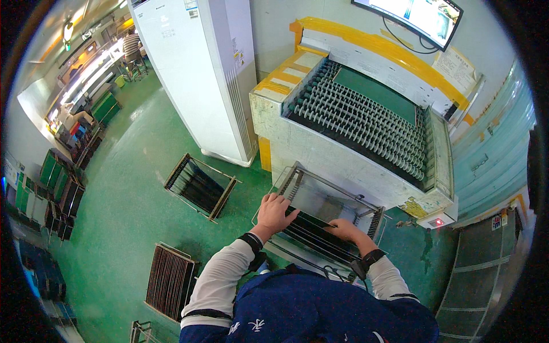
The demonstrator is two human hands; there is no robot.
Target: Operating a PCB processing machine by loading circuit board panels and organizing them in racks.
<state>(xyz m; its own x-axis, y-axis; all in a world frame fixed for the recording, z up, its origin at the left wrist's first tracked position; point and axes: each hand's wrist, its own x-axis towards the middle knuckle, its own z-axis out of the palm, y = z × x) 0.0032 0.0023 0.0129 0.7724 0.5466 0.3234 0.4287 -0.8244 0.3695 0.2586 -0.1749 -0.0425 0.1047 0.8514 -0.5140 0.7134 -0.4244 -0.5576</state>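
both hands lay open, left hand (274,210) and right hand (343,228) resting flat on dark thin boards (313,231) slotted in a metal rack (320,197).

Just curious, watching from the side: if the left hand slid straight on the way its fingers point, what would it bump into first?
Probably the slotted side wall of the metal rack that the left hand rests on, then the roller conveyor machine behind it; depth is hard to judge.
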